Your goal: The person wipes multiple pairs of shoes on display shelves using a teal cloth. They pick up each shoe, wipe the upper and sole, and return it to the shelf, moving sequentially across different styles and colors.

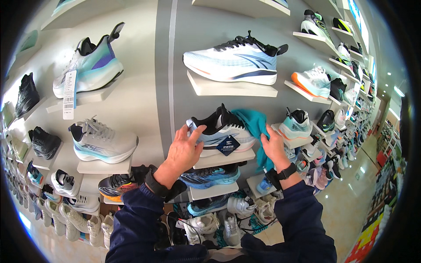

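A white and light-blue running shoe (213, 142) with a black collar rests on a small white wall shelf (227, 159). My left hand (188, 144) grips its heel end, with fingers at the collar and the thumb along the side. A dark diamond-shaped tag (228, 145) with writing hangs on the shoe's side. In my right hand (273, 142) is a teal cloth (254, 122), pinched between thumb and fingers. The cloth drapes over the shoe's toe end and hangs down past the shelf's right edge.
Above stands another white and blue running shoe (236, 60) on its own shelf. A grey-white sneaker (102, 139) is to the left, below a shoe with a hanging paper tag (69, 95). Blue shoes (210, 177) sit close underneath. Tiled floor (345, 197) runs along the right.
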`<act>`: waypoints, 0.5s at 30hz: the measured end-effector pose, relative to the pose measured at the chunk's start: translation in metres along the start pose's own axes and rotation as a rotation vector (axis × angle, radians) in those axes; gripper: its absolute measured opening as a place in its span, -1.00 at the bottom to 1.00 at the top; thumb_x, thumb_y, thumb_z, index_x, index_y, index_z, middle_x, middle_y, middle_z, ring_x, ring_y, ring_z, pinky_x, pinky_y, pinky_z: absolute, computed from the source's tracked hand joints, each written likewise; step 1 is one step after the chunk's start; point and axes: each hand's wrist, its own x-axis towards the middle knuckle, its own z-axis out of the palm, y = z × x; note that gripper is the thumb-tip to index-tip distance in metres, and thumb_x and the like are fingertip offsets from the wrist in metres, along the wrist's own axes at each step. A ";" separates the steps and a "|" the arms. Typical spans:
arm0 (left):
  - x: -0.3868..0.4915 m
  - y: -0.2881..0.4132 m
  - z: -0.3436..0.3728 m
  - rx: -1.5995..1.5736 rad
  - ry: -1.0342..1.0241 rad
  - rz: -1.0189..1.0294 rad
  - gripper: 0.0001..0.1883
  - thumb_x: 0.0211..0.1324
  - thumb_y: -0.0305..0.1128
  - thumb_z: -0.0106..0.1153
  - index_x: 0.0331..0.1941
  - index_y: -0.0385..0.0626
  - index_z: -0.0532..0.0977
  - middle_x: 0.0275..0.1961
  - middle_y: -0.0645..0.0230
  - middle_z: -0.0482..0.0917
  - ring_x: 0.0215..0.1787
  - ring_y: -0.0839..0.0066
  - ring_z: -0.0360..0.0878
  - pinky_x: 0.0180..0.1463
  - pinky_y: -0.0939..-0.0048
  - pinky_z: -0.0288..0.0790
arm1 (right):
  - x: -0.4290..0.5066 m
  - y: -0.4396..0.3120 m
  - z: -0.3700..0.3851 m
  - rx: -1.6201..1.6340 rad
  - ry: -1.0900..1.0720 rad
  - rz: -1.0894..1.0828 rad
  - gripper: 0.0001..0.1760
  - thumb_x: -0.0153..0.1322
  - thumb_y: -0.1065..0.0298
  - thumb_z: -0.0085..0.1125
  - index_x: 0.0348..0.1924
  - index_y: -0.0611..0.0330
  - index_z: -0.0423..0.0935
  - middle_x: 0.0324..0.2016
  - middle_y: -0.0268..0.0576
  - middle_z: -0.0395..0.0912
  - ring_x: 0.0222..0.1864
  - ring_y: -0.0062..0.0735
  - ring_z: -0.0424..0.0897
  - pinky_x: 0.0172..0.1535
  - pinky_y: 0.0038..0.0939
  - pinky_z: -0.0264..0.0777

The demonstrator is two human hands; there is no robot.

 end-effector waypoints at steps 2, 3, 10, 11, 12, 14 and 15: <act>0.001 0.002 -0.004 0.009 -0.038 -0.017 -0.48 -0.11 -0.44 0.10 0.04 0.08 0.29 -0.16 -0.05 0.35 -0.17 0.02 0.35 -0.07 0.17 0.30 | -0.003 0.016 -0.010 -0.054 0.009 -0.120 -0.68 0.20 0.43 0.04 -0.16 0.24 0.39 -0.46 0.12 0.48 -0.40 0.08 0.47 -0.37 -0.14 0.35; 0.003 0.004 -0.008 0.015 -0.052 -0.020 -0.48 -0.11 -0.44 0.10 0.04 0.08 0.29 -0.16 -0.05 0.36 -0.16 0.02 0.35 -0.07 0.17 0.30 | -0.004 0.024 -0.017 -0.056 -0.018 -0.095 -0.65 0.18 0.42 0.04 -0.15 0.22 0.42 -0.46 0.15 0.49 -0.35 0.09 0.48 -0.32 -0.14 0.35; 0.037 0.014 -0.065 -0.016 0.324 0.075 -0.68 -0.09 -0.52 0.05 -0.14 -0.14 0.40 -0.14 0.11 0.46 -0.16 0.13 0.45 -0.13 0.29 0.38 | 0.022 0.013 -0.126 0.337 0.046 0.255 -0.64 0.16 0.44 0.10 -0.17 0.36 0.46 -0.34 -0.12 0.55 -0.29 -0.46 0.50 -0.18 -0.48 0.35; 0.047 0.014 -0.070 -0.018 0.367 0.078 -0.68 -0.08 -0.52 0.06 -0.14 -0.14 0.39 -0.13 0.10 0.46 -0.15 0.12 0.44 -0.12 0.28 0.38 | 0.033 -0.002 -0.147 0.545 0.098 0.193 -0.67 0.19 0.48 0.08 -0.17 0.38 0.46 -0.34 -0.19 0.54 -0.30 -0.55 0.47 -0.19 -0.51 0.35; 0.059 0.014 -0.073 -0.010 0.366 0.082 -0.67 -0.08 -0.51 0.05 -0.13 -0.16 0.38 -0.12 0.09 0.45 -0.14 0.11 0.44 -0.10 0.27 0.37 | 0.043 -0.019 -0.159 0.534 0.185 0.213 -0.68 0.21 0.50 0.06 -0.16 0.38 0.45 -0.35 -0.23 0.53 -0.30 -0.59 0.45 -0.20 -0.55 0.34; 0.084 0.013 -0.074 0.001 0.421 0.133 -0.65 -0.06 -0.49 0.05 -0.10 -0.20 0.36 -0.11 0.07 0.45 -0.12 0.09 0.43 -0.07 0.25 0.35 | 0.066 -0.056 -0.169 0.549 0.289 0.108 -0.67 0.24 0.50 0.05 -0.12 0.38 0.44 -0.36 -0.27 0.52 -0.32 -0.64 0.44 -0.21 -0.58 0.33; 0.095 0.011 -0.073 0.013 0.379 0.067 -0.64 -0.05 -0.49 0.03 -0.09 -0.22 0.34 -0.11 0.06 0.45 -0.12 0.08 0.43 -0.05 0.23 0.33 | 0.079 -0.073 -0.166 0.571 0.292 -0.039 -0.66 0.24 0.48 0.06 -0.11 0.37 0.42 -0.36 -0.26 0.52 -0.32 -0.63 0.44 -0.22 -0.59 0.33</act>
